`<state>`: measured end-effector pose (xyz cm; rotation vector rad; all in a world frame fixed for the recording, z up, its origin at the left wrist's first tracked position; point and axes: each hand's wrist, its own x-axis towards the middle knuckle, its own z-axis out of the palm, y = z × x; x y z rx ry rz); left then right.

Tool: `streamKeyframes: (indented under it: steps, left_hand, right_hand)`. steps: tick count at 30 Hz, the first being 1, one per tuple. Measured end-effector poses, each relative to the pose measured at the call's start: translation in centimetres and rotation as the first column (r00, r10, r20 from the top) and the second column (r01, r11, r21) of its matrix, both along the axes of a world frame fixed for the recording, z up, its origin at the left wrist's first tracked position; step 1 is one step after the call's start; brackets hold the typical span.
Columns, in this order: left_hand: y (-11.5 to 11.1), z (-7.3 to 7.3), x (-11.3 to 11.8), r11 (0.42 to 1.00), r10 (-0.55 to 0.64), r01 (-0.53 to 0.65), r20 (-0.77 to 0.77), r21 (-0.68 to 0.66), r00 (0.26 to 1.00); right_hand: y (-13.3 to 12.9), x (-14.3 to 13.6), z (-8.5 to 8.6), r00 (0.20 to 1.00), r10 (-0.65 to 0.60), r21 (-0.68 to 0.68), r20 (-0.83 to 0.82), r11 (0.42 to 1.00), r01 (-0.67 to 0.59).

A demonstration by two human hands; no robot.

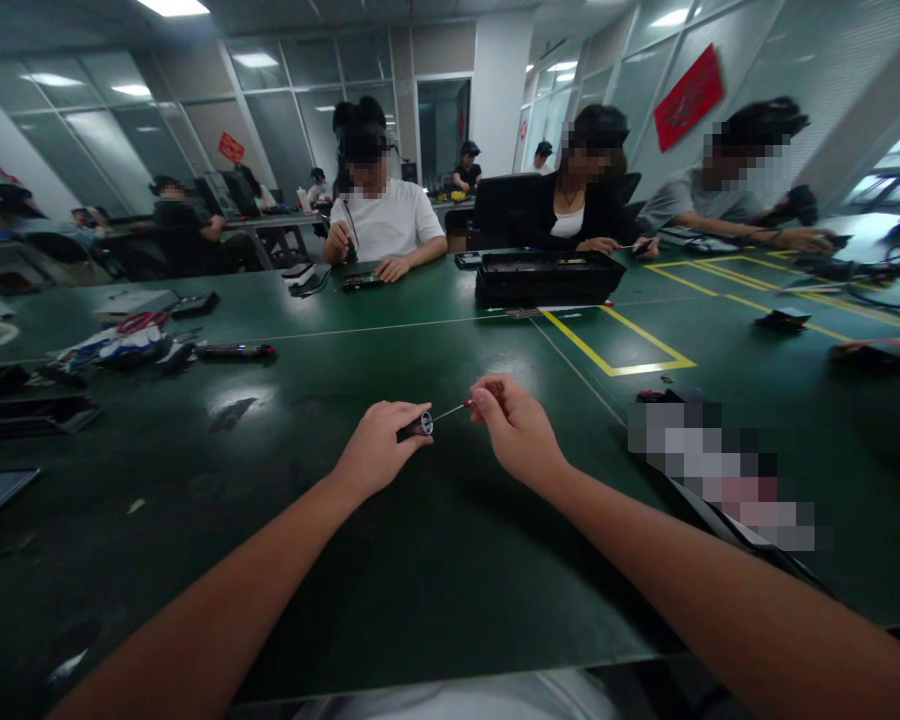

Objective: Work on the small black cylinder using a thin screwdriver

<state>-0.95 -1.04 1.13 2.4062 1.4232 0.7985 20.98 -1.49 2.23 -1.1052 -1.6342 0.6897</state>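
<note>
Near the middle of the green table (390, 560), my left hand (379, 447) grips a small dark cylinder (418, 426) whose round, light-rimmed end faces right. My right hand (517, 430) is closed around the handle of a thin screwdriver (450, 411). Its metal shaft points left, and its tip is at the cylinder's round end. Whether the tip is inside the end is too small to tell. Both hands are held over the table, a short gap apart.
A long black tray (547, 280) stands ahead. Cables and gloves (127, 340) lie left beside a dark cylindrical tool (236, 351). Yellow tape (652, 368) marks the right side, with a blurred-out item (720, 480) nearer. Several people sit across the table.
</note>
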Motion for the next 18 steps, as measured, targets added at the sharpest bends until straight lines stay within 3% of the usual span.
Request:
streamKeyframes:
  steps: [10, 18]
  left_hand:
    - [-0.03, 0.11, -0.42, 0.996, 0.09, -0.089, 0.041, -0.022, 0.995]
    - [0.61, 0.2, -0.87, 0.99, 0.137, -0.121, 0.258, -0.078, 0.956]
  right_hand:
    - [-0.03, 0.52, 0.38, 0.99, -0.137, 0.06, -0.032, 0.989, 0.138]
    - [0.17, 0.71, 0.41, 0.982, -0.161, 0.064, -0.097, 0.984, 0.167]
